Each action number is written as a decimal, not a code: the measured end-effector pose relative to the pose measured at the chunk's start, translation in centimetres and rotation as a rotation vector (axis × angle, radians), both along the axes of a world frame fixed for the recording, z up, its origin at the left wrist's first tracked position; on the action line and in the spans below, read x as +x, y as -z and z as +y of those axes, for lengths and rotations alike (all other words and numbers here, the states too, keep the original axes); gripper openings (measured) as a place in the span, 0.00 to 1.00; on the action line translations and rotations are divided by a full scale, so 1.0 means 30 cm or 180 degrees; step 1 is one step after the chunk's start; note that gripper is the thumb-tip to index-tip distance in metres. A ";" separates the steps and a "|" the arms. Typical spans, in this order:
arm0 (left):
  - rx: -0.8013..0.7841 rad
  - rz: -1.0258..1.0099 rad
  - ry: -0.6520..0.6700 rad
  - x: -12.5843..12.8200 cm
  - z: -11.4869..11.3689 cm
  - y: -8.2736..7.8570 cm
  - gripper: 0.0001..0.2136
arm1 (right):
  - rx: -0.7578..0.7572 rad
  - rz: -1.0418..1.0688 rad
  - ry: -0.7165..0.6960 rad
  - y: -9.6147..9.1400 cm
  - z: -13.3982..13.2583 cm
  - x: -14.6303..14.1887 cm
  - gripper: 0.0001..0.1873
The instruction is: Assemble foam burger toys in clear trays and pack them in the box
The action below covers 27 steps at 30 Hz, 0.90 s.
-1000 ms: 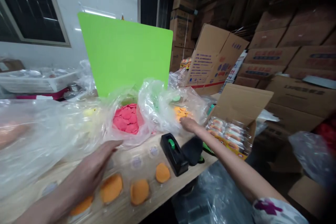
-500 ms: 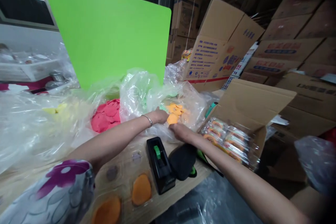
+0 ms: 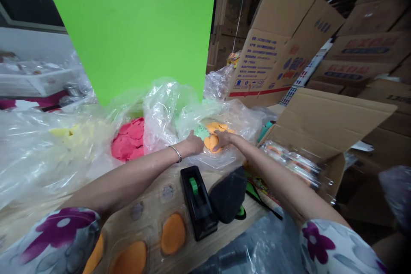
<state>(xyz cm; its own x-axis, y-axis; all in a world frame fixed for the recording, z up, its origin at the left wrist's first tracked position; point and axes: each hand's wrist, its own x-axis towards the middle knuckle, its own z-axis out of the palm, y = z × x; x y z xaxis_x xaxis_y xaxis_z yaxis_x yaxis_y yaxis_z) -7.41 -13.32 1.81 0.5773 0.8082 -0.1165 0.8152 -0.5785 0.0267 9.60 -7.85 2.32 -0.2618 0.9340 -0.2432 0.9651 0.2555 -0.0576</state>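
Orange flat pieces [image 3: 210, 143] of soft-looking material lie at the mouth of a clear plastic bag [image 3: 247, 115]. My right hand [image 3: 224, 138] reaches in from the right, its fingers closed on an orange piece. Just left of that piece is my left hand [image 3: 193, 144], with the thumb raised and the other fingers curled; what they hold, if anything, is hidden. A bracelet [image 3: 176, 153] circles the left wrist. Behind the hands, more orange pieces [image 3: 218, 126] and pale green material [image 3: 201, 131] show in the plastic.
Nearby stand a black tape dispenser [image 3: 199, 205] and a dark rounded object [image 3: 227, 195]. A clear tray [image 3: 154, 222] holds orange rounds. Left are red pieces [image 3: 128, 140] and yellow pieces [image 3: 66, 132] in plastic. A green board [image 3: 135, 38] rises behind; an open carton [image 3: 330, 124] sits right.
My right hand has moved up and rightward, from below the orange pieces to their right side. My left hand stays nearly in place. The view has shifted a little left.
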 end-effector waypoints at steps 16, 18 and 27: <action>0.0299 0.0046 -0.0001 -0.011 -0.001 0.037 0.12 | -0.0096 0.0754 -0.0137 -0.031 -0.109 0.017 0.35; 0.0341 0.0088 0.0001 -0.012 -0.003 0.038 0.12 | -0.0098 0.0853 -0.0259 -0.043 -0.117 0.022 0.30; 0.0472 0.0180 -0.0019 -0.011 0.008 0.057 0.11 | 0.0016 0.1005 -0.0376 -0.035 -0.065 0.022 0.24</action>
<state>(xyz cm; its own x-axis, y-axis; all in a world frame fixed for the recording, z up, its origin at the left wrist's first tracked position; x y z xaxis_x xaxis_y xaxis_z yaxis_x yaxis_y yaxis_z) -7.73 -13.07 0.12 0.5684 0.8223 -0.0277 0.8164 -0.5678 -0.1048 10.26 -9.79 3.36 -0.4300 0.8937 -0.1282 0.8635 0.3656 -0.3475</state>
